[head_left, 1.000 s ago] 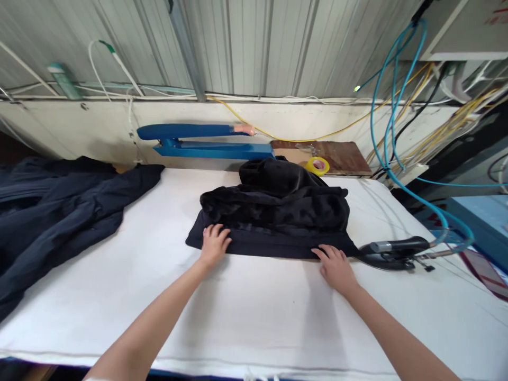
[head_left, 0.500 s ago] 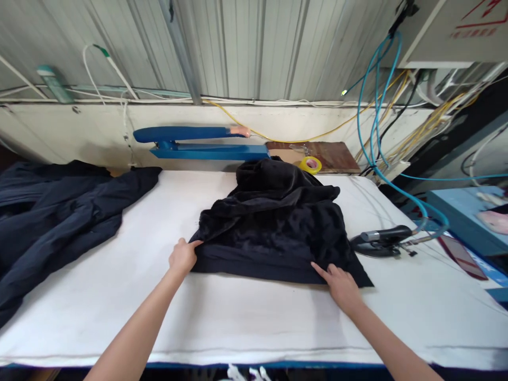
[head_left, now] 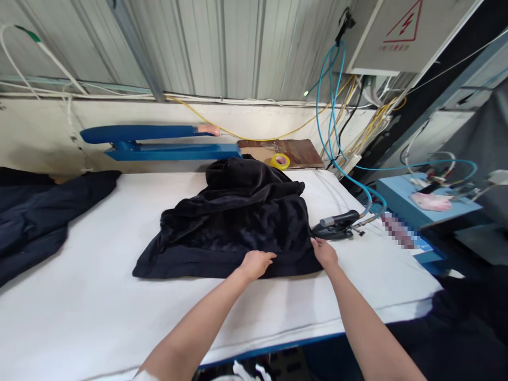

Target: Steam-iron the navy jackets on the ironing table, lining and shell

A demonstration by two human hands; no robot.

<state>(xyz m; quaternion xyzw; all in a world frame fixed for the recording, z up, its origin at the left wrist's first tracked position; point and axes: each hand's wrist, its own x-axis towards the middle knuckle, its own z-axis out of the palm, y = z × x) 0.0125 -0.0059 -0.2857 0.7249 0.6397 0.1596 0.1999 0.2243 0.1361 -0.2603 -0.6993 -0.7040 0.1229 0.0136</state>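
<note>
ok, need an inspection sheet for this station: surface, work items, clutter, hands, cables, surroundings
Surface: white-covered table, blue strip under its near edge.
Work items: black garment mid-table, far part bunched; iron close to its right side, contact unclear.
Clutter: dark garment at left; yellow tape roll behind the black garment.
Hands: left hand on the near band, right hand at the right edge by the iron; grip unclear on both.
Cables: blue hoses hang behind the iron; yellow cables bundled under the warning-marked box.
Surroundings: ribbed wall panels, blue padded board.
</note>
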